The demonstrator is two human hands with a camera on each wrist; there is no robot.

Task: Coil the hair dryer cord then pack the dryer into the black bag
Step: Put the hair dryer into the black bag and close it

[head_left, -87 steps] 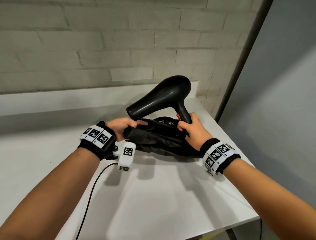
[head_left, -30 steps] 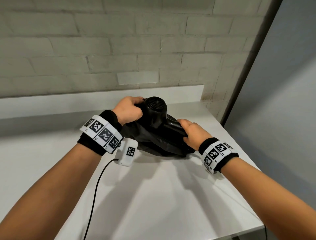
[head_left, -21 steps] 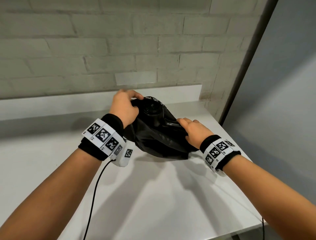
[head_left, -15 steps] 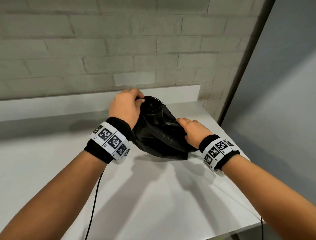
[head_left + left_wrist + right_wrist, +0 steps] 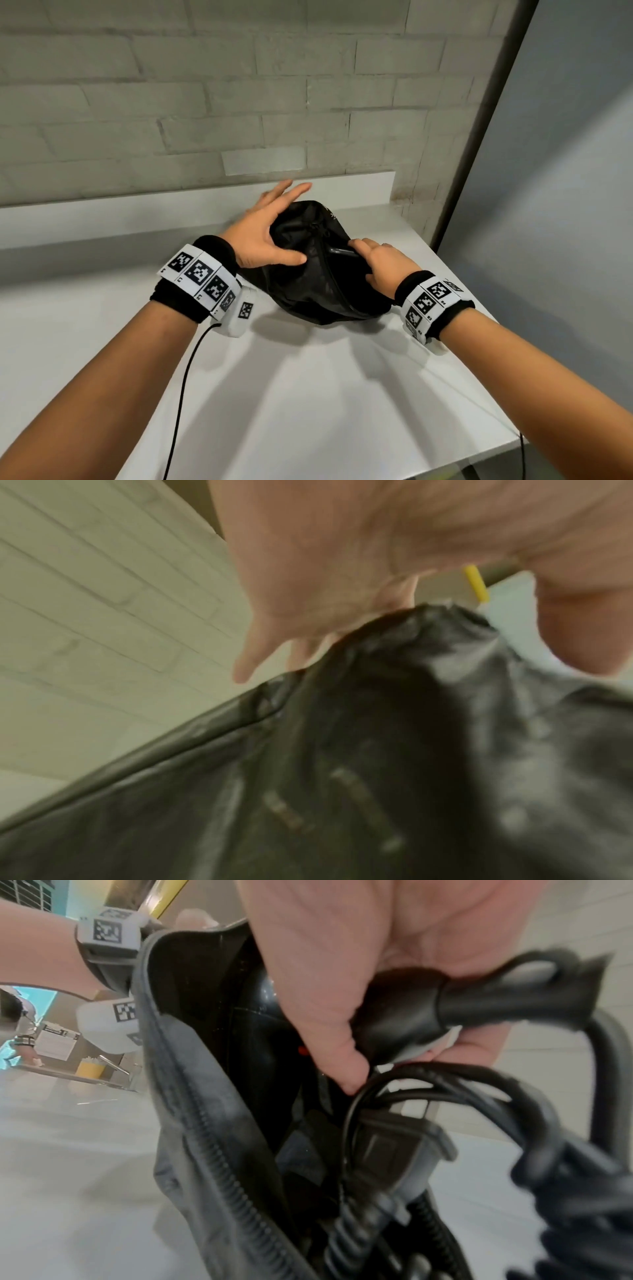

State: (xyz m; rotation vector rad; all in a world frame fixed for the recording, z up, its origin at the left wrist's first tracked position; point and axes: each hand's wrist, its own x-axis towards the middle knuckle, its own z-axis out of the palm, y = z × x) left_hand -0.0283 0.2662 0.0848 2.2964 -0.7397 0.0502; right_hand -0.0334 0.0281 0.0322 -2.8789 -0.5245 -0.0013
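My right hand point(image 5: 380, 265) fingers curl round the glossy black plastic hair dryer point(image 5: 404, 1015) handle inside the soft black zippered fabric bag point(image 5: 308, 274); the coiled black cord point(image 5: 462, 1091) sits beside it. My left hand point(image 5: 263, 236), fingers spread wide, presses the bag on the white table point(image 5: 308, 394).

left hand point(image 5: 265, 233) spread on black bag point(image 5: 308, 284) | right hand point(image 5: 383, 265) at opening

White print on black bag point(image 5: 308, 274) illegible; no readable text.

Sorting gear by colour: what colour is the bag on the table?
Black bag, clearest in the head view.
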